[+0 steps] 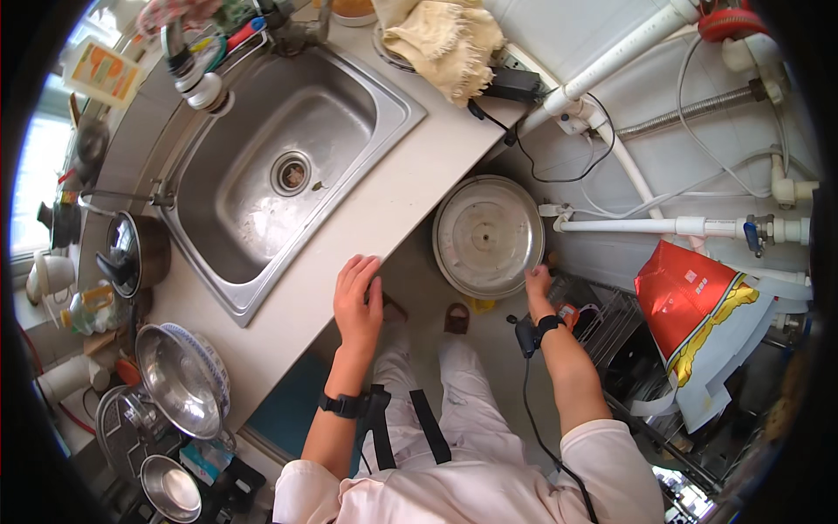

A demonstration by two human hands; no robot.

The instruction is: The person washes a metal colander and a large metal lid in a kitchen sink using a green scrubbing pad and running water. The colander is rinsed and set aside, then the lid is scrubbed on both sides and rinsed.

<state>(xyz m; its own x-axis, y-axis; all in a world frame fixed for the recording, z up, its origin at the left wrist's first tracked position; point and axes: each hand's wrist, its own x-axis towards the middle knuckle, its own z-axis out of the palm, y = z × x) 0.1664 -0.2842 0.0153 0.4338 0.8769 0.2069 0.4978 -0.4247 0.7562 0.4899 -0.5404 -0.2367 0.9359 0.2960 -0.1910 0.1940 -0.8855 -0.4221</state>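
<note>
My left hand (358, 298) hovers at the front edge of the pale countertop (353, 262), its fingers extended and the thumb a little apart, with nothing seen in it. My right hand (538, 288) is beside the rim of a round metal lid or vessel (488, 229) standing low by the wall. Its fingers look curled, and whether they touch the rim or hold anything is hidden. Left of my hands, a stainless steel sink (262, 223) is set into the counter. Food scraps lie in its drain (291, 174), and a small bit of debris rests beside it.
A steel colander or bowl (173, 380), a lidded pot (147, 255) and a small steel pan (170, 488) crowd the left side. A yellow cloth (442, 42) lies at the counter's back. White pipes (622, 226) line the wall. At right, a red bag (684, 295) sits above a wire rack (602, 314).
</note>
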